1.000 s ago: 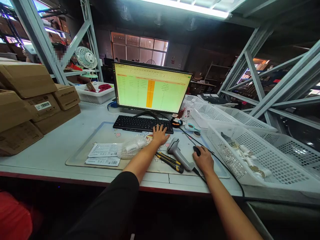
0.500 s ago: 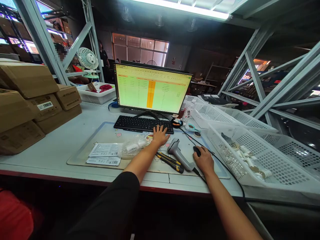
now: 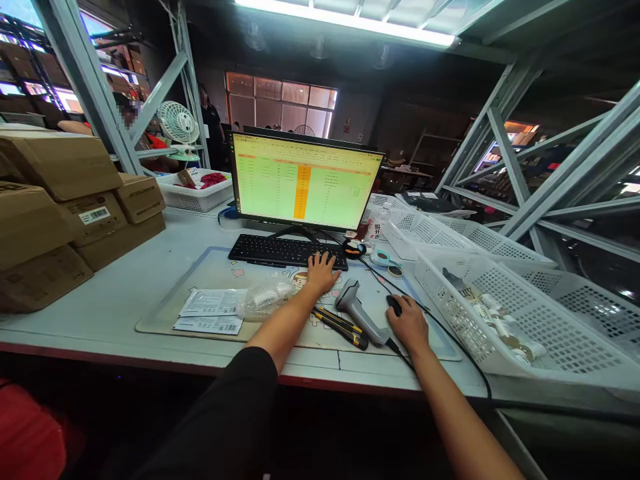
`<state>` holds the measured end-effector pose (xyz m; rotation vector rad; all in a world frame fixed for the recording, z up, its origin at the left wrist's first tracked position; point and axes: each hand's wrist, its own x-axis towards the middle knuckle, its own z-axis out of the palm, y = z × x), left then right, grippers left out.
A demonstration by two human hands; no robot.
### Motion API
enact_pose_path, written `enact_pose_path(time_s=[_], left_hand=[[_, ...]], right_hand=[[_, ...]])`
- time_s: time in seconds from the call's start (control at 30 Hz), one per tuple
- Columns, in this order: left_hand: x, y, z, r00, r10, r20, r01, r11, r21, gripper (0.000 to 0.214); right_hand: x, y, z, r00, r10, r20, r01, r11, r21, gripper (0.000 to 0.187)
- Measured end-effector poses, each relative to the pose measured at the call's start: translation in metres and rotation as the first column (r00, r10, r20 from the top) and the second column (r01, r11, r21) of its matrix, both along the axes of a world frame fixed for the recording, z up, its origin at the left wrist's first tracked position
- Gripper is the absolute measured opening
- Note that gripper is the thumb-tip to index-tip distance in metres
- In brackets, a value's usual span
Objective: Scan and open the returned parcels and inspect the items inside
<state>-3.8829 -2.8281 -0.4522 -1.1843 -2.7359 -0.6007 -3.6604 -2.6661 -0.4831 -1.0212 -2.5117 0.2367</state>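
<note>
My left hand lies with fingers spread over the right end of a black keyboard. A black computer mouse sits under my right hand, whose fingers curve around it. Between my hands rests a grey barcode scanner with a black cable. Beside it are yellow-and-black utility knives. Left of my forearm lie printed white packets and a clear bubble-wrapped item. Behind the keyboard a monitor displays a green table with an orange column.
Cardboard boxes are stacked at the left. White perforated baskets line the right side, and the nearest basket holds small rolls and packets. A white basket with red goods stands behind the boxes. Tape rolls lie near the bottle.
My head view has shifted slightly, so the scene sits a little lower. On the monitor, the outlined box at the right of the table looks larger. Both hands remain in place.
</note>
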Motion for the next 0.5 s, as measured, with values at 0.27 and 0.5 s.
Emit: enact_pose_path(time_s=[0.27, 0.5], left_hand=[[-0.018, -0.036, 0.071, 0.993, -0.114, -0.033, 0.117, 0.983, 0.143, 0.04], [-0.097, -0.162, 0.083, 0.989, 0.15, -0.012, -0.147, 0.979, 0.14, 0.036]], right_hand=[[0.0, 0.004, -0.004, 0.998, 0.06, 0.027, -0.061, 0.997, 0.038, 0.046], [-0.002, 0.014, -0.012, 0.993, 0.119, 0.025, -0.121, 0.99, 0.072, 0.049]])
